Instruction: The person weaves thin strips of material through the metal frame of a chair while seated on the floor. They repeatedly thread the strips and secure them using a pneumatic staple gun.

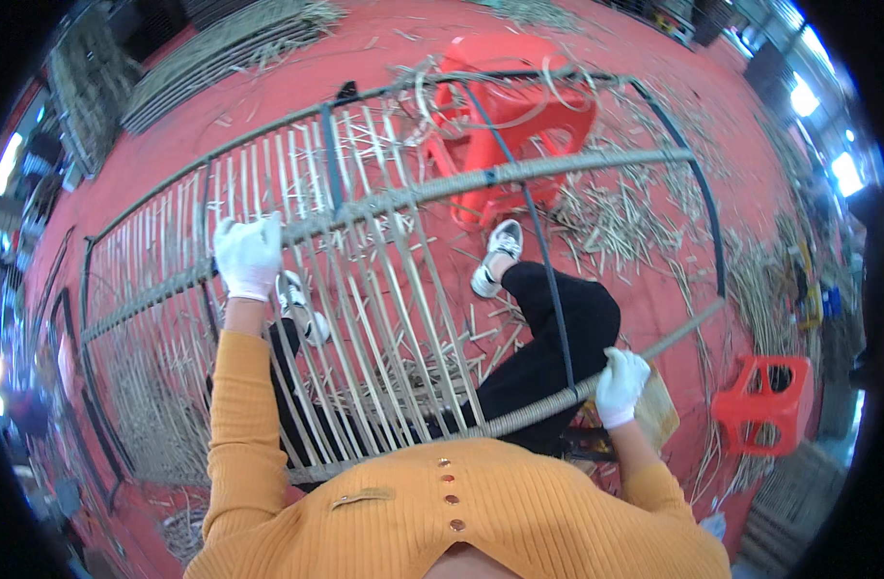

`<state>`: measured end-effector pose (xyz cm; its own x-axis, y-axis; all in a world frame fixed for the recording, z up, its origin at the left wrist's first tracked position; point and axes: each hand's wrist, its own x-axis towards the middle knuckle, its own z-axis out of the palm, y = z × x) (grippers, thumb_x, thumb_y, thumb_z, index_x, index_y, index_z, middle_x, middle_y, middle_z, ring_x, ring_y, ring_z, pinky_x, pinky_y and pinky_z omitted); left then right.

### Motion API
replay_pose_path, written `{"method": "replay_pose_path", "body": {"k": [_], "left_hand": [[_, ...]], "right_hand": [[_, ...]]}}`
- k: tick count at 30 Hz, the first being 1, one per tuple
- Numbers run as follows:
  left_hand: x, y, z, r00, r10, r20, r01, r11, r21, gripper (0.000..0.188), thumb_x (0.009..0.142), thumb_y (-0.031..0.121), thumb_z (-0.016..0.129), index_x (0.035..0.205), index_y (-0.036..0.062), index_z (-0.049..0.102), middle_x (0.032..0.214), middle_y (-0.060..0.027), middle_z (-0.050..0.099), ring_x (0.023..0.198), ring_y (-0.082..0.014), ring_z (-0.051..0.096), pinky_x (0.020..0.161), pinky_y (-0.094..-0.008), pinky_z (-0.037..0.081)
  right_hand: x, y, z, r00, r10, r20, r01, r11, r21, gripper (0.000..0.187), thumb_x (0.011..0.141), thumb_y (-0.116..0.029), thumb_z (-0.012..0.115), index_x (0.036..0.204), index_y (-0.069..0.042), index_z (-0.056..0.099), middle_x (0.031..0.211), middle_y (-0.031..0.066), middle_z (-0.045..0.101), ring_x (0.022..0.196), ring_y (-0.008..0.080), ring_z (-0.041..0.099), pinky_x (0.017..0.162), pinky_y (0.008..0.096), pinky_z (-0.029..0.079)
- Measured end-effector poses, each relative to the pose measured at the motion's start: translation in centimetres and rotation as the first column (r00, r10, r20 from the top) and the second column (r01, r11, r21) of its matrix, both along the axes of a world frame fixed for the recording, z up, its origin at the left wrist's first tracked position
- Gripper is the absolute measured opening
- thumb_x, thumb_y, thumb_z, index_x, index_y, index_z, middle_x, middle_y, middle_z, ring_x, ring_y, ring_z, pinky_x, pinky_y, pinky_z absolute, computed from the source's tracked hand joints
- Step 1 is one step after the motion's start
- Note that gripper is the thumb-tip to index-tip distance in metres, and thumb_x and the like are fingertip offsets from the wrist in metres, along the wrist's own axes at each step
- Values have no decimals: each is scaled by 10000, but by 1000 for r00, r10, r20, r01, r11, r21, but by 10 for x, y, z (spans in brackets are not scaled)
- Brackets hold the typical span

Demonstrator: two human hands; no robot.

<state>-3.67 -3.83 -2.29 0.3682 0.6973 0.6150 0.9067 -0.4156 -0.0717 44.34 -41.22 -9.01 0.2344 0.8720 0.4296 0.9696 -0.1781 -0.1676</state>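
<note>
A large rectangular wicker frame [418, 198] of dark metal bars lies across my lap. Its long rails are wrapped in cane, and pale slats run between them over the left and middle parts. My left hand [248, 257], in a white glove, is closed over the wrapped middle rail on the left. At the near rail's right part, my right hand [620, 388], also gloved in white, is closed on the wrapped edge; its fingers are partly hidden. To the right, the frame's bars have no slats between them.
A red plastic stool [505, 106] stands under the frame's far edge, with loose cane loops on it. Another red stool [765, 405] is at right. Cane offcuts [616, 227] litter the red floor. Stacked woven panels [225, 68] lie far left; long cane strands [765, 289] lie right.
</note>
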Motion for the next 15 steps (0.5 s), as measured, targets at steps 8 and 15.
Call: {"method": "replay_pose_path", "body": {"k": [8, 15], "left_hand": [[3, 9, 23, 968, 130, 216, -54, 944, -325, 195, 867, 277, 699, 857, 83, 686, 750, -116, 641, 735, -305, 610, 757, -438, 462], [94, 141, 48, 871, -474, 127, 485, 870, -84, 151, 858, 155, 672, 984, 78, 707, 1018, -105, 662, 1024, -308, 609, 930, -425, 476]], "right_hand": [[-14, 50, 20, 761, -348, -547, 370, 926, -74, 198, 815, 43, 543, 987, -28, 610, 863, 128, 594, 792, 277, 561, 796, 382, 427], [-124, 192, 11, 610, 181, -771, -373, 925, -78, 132, 880, 37, 567, 989, -6, 628, 888, 156, 659, 837, 312, 657, 779, 367, 521]]}}
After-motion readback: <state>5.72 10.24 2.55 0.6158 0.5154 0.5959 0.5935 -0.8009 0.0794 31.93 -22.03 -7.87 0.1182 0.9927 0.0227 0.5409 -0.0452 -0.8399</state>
